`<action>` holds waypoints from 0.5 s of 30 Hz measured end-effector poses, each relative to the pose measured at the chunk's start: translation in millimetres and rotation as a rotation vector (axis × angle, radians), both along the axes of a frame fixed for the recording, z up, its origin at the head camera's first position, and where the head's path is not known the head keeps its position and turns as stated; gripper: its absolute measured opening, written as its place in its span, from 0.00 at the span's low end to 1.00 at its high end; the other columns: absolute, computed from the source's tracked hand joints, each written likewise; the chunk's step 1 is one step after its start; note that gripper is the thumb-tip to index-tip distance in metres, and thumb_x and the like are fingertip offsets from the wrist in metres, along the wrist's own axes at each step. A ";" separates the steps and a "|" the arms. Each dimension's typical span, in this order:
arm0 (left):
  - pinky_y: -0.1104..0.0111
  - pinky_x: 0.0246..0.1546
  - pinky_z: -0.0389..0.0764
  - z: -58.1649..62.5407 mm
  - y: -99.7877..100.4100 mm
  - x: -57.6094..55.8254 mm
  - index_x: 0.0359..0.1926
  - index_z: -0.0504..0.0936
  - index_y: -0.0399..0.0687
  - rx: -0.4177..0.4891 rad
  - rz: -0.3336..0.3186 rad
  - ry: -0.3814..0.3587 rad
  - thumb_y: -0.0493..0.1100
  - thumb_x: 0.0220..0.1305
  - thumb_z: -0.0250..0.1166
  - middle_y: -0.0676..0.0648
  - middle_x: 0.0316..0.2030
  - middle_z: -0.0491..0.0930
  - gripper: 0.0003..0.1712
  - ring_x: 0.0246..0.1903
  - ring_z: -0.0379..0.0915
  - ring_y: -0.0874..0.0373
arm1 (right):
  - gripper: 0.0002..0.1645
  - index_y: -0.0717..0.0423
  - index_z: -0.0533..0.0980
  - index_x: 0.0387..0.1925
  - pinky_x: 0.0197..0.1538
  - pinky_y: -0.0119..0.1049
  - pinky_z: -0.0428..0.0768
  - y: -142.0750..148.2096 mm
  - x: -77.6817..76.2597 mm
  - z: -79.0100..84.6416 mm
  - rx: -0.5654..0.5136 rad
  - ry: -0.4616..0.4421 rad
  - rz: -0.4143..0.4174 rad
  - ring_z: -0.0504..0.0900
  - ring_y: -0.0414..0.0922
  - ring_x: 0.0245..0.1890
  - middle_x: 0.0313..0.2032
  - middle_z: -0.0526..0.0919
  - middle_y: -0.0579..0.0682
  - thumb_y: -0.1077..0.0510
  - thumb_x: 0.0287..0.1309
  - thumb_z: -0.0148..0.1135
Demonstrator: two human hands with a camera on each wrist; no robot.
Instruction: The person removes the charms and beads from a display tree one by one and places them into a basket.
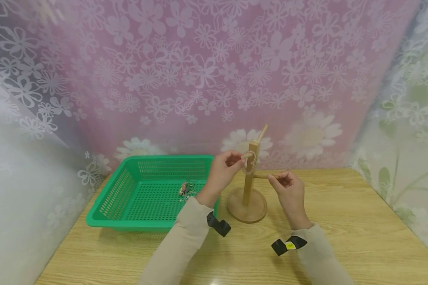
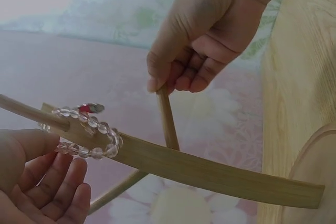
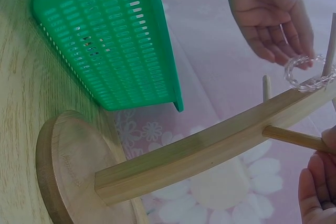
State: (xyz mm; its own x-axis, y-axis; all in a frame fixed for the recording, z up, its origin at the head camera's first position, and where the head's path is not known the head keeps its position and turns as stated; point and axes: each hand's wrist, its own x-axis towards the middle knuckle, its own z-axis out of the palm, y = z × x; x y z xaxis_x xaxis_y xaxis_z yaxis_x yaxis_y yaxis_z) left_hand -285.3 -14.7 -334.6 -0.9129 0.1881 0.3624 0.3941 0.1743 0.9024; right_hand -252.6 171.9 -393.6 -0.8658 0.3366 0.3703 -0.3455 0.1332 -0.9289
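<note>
A wooden stand [image 1: 248, 192] with a round base and several side pegs stands upright on the table. A bracelet of clear beads [image 2: 97, 153] loops round one upper peg, against the post; a small red and silver piece shows beside it in the left wrist view. My left hand [image 1: 222, 172] pinches the bracelet's near edge between thumb and fingertips. On the post's other side, my right hand [image 1: 291, 194] grips the end of a lower peg [image 2: 167, 119] with thumb and curled fingers.
A green plastic basket [image 1: 149, 224] sits left of the stand, partly behind my left arm. Inside it lies a small heap of jewellery [image 1: 186, 190], too small to tell apart. A flowered pink curtain [image 1: 207, 79] hangs behind the wooden table [image 1: 342, 213].
</note>
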 end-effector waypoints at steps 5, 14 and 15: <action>0.73 0.33 0.77 5.3 -2.3 4.4 0.43 0.82 0.39 0.011 -0.042 0.046 0.38 0.64 0.62 0.42 0.38 0.82 0.08 0.34 0.77 0.54 | 0.10 0.72 0.72 0.29 0.32 0.21 0.77 1.1 -1.4 -0.9 -0.010 -0.013 0.005 0.78 0.32 0.25 0.23 0.78 0.36 0.70 0.51 0.67; 0.73 0.31 0.75 15.1 -6.0 11.9 0.43 0.82 0.41 0.023 -0.060 0.096 0.43 0.66 0.61 0.40 0.39 0.81 0.10 0.33 0.76 0.52 | 0.12 0.70 0.72 0.29 0.35 0.22 0.78 0.9 1.4 -0.6 0.017 0.017 0.013 0.79 0.33 0.27 0.25 0.79 0.37 0.66 0.53 0.68; 0.73 0.31 0.75 15.8 -6.3 12.1 0.43 0.82 0.41 0.024 -0.059 0.102 0.42 0.66 0.61 0.40 0.39 0.81 0.10 0.33 0.76 0.50 | 0.12 0.69 0.72 0.29 0.35 0.23 0.78 1.1 1.3 -0.8 0.020 0.019 0.013 0.79 0.33 0.27 0.25 0.79 0.37 0.65 0.53 0.68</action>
